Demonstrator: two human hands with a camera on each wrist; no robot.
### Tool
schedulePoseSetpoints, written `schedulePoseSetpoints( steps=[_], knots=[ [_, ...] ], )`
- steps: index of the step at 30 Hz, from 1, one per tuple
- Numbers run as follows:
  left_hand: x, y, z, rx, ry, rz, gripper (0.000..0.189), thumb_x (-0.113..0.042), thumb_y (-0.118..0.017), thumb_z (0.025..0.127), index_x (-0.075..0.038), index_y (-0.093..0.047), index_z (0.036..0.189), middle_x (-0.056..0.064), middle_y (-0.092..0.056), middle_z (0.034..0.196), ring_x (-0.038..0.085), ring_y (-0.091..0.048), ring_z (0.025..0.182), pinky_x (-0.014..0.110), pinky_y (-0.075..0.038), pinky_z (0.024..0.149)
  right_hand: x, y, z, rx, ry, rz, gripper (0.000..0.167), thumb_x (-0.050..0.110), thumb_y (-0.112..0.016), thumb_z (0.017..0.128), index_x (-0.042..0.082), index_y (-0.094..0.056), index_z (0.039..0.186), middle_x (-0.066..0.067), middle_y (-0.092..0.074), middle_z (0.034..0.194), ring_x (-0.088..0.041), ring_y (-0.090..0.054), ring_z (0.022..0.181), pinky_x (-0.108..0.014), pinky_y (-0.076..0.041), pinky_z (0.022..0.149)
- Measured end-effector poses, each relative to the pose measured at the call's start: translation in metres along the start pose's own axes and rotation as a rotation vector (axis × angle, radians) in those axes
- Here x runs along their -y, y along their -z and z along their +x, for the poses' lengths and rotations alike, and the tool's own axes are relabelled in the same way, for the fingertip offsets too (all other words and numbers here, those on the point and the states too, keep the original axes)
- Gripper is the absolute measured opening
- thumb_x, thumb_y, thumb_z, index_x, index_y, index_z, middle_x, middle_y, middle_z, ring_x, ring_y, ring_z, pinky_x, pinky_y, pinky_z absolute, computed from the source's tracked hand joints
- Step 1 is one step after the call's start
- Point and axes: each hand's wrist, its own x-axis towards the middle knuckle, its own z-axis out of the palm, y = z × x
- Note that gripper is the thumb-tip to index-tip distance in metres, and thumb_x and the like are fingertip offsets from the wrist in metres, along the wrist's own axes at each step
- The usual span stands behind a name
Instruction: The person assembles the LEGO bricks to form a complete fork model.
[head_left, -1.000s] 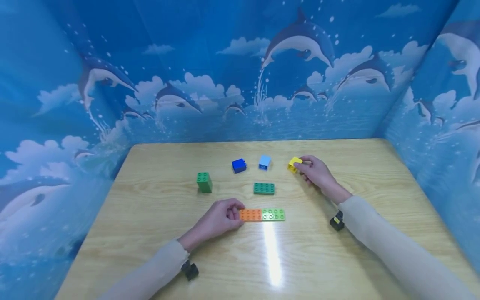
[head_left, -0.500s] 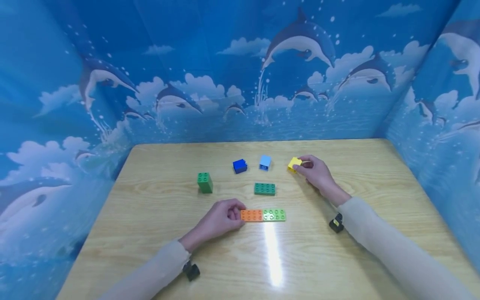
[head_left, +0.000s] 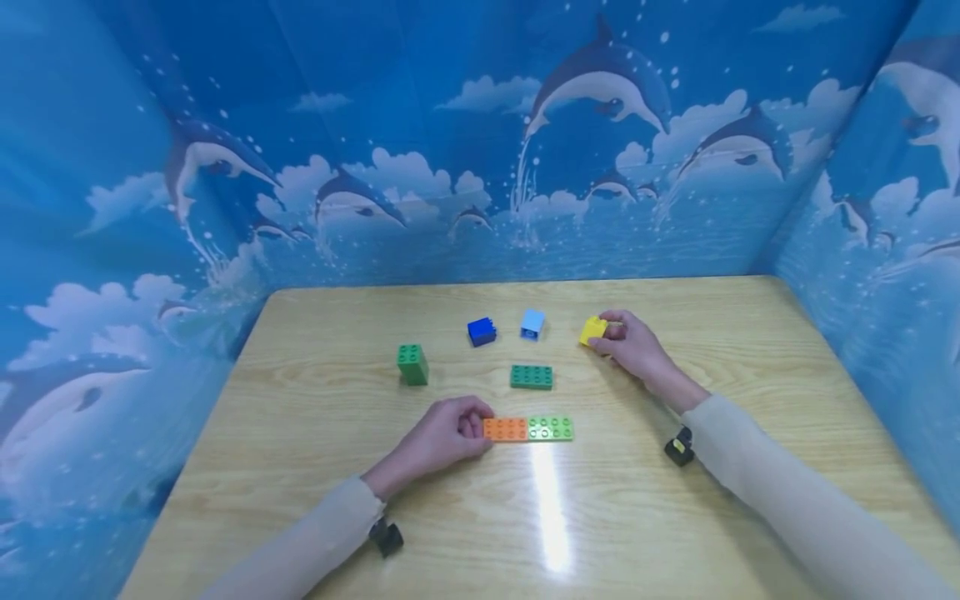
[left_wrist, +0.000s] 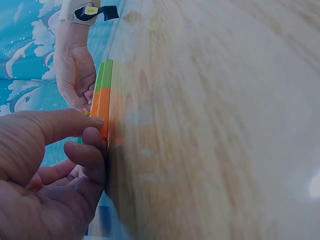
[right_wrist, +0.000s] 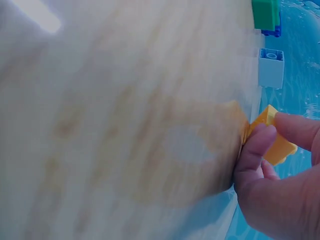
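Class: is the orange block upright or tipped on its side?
The orange block is upright: the head view shows two rows of studs on top.

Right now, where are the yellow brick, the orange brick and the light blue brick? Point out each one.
Yellow brick (head_left: 591, 334): head view, on its uncovered face.
Orange brick (head_left: 506, 429): head view, middle of its studded top.
Light blue brick (head_left: 533, 321): head view, on its smooth upper face.
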Motion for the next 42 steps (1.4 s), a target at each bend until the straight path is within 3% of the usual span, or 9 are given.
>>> schedulePoseSetpoints(
  steps=[8,15,24,33,42],
  knots=[
    [0.002,-0.001,0.000,0.007,-0.012,-0.006,0.040,-0.008,-0.088,0.089,-0.011,-0.074,0.126,0.000,-0.069,0.095,0.018,-0.066,0.085,0.028,-0.058,0.073,-0.004,0.002,-0.001,0.047,-0.022,0.033,0.068,0.020,-0.071,0.108,-0.007,-0.038,0.161,-0.025,-0.053,0.147,-0.032,-0.057,0.125,-0.026,-0.058,0.084],
    [0.004,0.000,0.000,0.009,-0.022,-0.010,0.041,-0.007,-0.088,0.089,-0.010,-0.074,0.127,0.000,-0.069,0.095,0.018,-0.066,0.085,0.028,-0.058,0.073,-0.004,0.003,-0.006,0.068,0.048,0.045,0.069,0.026,-0.067,0.111,-0.010,-0.037,0.161,-0.025,-0.056,0.143,-0.028,-0.062,0.117,-0.028,-0.059,0.084],
    [0.006,-0.001,0.002,0.007,-0.025,-0.005,0.040,-0.008,-0.088,0.089,-0.010,-0.074,0.126,0.000,-0.069,0.095,0.018,-0.066,0.085,0.029,-0.059,0.074,-0.010,0.000,-0.010,0.023,0.088,0.071,0.060,0.027,-0.071,0.109,-0.009,-0.052,0.153,-0.022,-0.062,0.135,-0.028,-0.065,0.110,-0.026,-0.059,0.083],
    [0.004,0.000,0.002,0.008,-0.024,-0.008,0.039,-0.007,-0.088,0.089,-0.008,-0.073,0.125,0.000,-0.068,0.095,0.018,-0.066,0.084,0.029,-0.058,0.074,-0.004,0.005,-0.020,-0.015,0.083,0.073,0.065,0.024,-0.077,0.104,-0.006,-0.049,0.154,-0.024,-0.059,0.141,-0.032,-0.064,0.115,-0.029,-0.060,0.085],
    [0.003,-0.001,0.002,0.005,-0.024,-0.004,0.040,-0.007,-0.088,0.089,-0.009,-0.073,0.126,0.000,-0.068,0.094,0.018,-0.065,0.083,0.029,-0.057,0.072,-0.004,0.005,-0.035,-0.005,0.116,0.019,0.063,0.027,-0.080,0.102,-0.002,-0.053,0.151,-0.019,-0.060,0.136,-0.023,-0.062,0.108,-0.030,-0.058,0.085]
  ],
)
